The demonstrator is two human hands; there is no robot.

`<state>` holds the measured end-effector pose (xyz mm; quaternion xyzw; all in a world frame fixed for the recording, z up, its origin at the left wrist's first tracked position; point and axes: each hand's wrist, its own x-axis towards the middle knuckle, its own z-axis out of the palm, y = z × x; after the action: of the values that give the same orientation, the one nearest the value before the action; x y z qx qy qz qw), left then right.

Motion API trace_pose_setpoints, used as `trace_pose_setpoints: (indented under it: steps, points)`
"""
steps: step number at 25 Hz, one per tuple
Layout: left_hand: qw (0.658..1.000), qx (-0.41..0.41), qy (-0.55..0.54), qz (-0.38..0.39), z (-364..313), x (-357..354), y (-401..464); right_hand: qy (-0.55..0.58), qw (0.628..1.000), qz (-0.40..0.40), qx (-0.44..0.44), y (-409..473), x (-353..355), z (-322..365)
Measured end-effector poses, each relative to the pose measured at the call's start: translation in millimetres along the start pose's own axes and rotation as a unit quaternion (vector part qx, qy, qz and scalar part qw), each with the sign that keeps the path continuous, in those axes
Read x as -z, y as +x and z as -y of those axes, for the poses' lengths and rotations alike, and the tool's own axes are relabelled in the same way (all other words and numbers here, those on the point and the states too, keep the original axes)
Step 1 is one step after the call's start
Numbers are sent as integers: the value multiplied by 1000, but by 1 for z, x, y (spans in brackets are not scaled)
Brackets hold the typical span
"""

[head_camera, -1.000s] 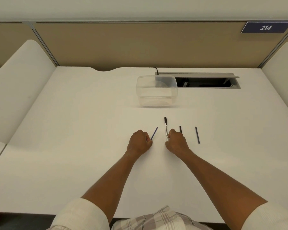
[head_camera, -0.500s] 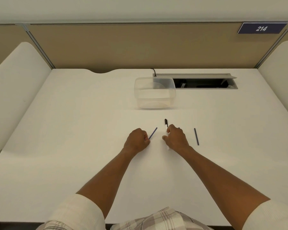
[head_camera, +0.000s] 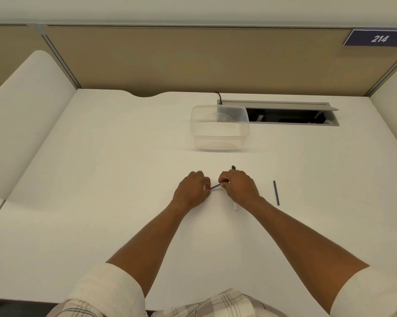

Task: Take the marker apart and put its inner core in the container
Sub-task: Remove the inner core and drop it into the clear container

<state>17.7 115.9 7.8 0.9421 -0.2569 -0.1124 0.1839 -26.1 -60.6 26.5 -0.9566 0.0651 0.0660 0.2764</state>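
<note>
I see both hands low on the white desk, close together. My left hand and right hand each have fingers curled, pinching the opposite ends of a thin dark inner core that spans the small gap between them, tilted slightly up toward the right. The marker lies on the desk under the right hand: its dark tip pokes out beyond the knuckles and its white end shows beneath the wrist. A second dark core lies just right of the right hand, apart from it. The clear container stands farther back, well beyond both hands.
</note>
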Motion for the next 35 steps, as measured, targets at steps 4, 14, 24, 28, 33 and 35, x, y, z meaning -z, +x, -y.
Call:
trace_pose_setpoints:
  steps: [4,14,24,28,33,35]
  points:
    - [999,19,-33,-24,11,-4,5,-26,999,-2,-22,7,5,-4]
    - [998,57,9,11,21,-23,26,-6,994,-101,-38,42,41,-7]
    - [996,45,51,-54,26,-33,30,-48,982,-179,30,112,78,5]
    - [995,45,62,-60,27,-34,30,-75,985,-153,28,143,87,8]
    - [995,45,50,-73,28,-34,30,-124,991,-55,8,183,90,8]
    - [995,46,46,-77,29,-35,30,-148,989,-19,-4,196,88,10]
